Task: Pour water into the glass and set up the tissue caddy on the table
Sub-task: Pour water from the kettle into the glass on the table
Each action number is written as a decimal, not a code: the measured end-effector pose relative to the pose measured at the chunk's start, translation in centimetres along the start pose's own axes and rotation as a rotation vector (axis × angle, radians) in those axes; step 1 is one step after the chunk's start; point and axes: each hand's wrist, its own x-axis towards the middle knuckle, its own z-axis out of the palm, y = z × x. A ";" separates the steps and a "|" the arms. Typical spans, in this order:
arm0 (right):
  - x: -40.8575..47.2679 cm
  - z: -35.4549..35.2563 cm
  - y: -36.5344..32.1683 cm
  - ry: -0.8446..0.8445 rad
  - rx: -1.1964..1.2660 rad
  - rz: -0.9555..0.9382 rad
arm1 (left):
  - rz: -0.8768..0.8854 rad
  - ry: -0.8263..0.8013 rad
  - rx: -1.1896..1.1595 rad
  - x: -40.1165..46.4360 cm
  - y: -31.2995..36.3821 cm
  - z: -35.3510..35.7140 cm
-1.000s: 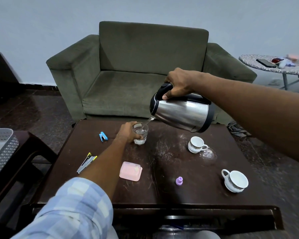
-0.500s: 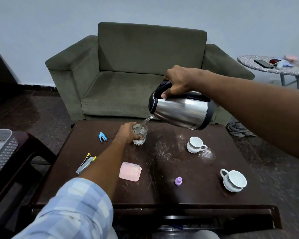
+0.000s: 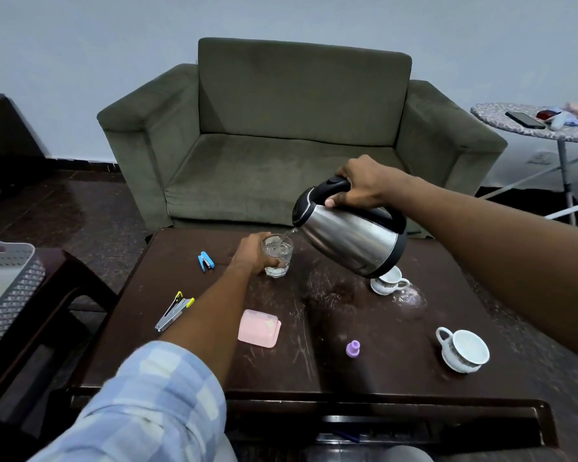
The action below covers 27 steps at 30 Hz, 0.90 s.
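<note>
A clear glass [image 3: 277, 256] stands upright on the dark wooden table [image 3: 331, 371], toward its far edge. My left hand [image 3: 252, 255] wraps around the glass from the left. My right hand [image 3: 364, 186] grips the black handle of a steel kettle [image 3: 351, 236], which is tilted with its spout just above the glass rim. A thin stream of water runs from the spout into the glass. A grey perforated caddy [image 3: 9, 288] sits on a side stand at the left edge, partly out of frame.
On the table lie a pink lidded box [image 3: 259, 328], a blue stapler [image 3: 206, 261], a silver stapler [image 3: 174, 311], a purple cap [image 3: 352, 349] and two white cups [image 3: 462, 350] [image 3: 388, 281]. A green armchair [image 3: 291, 135] stands behind the table. A small patterned table [image 3: 541, 123] is at right.
Water keeps flowing and the glass holds more of it. Both hands keep their grips; the kettle stays tilted over the glass, and the view has dipped slightly.
</note>
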 end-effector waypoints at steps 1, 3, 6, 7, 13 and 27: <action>-0.2 0.5 0.3 0.006 0.011 -0.003 | -0.003 -0.002 0.003 0.0 0.0 0.0; -0.6 1.6 0.9 0.018 0.040 0.000 | -0.009 -0.002 0.004 0.1 0.0 0.1; -1.3 3.0 1.9 0.061 0.118 0.030 | -0.005 0.005 0.008 0.1 0.0 0.1; -1.6 3.5 2.2 0.083 0.152 0.050 | -0.004 0.007 0.005 0.1 0.0 0.1; -3.2 6.8 3.2 0.297 0.369 0.197 | -0.011 0.012 -0.015 0.2 -0.1 0.2; -6.3 20.4 -2.1 0.856 0.791 0.656 | -0.027 0.033 -0.092 0.6 -0.4 1.0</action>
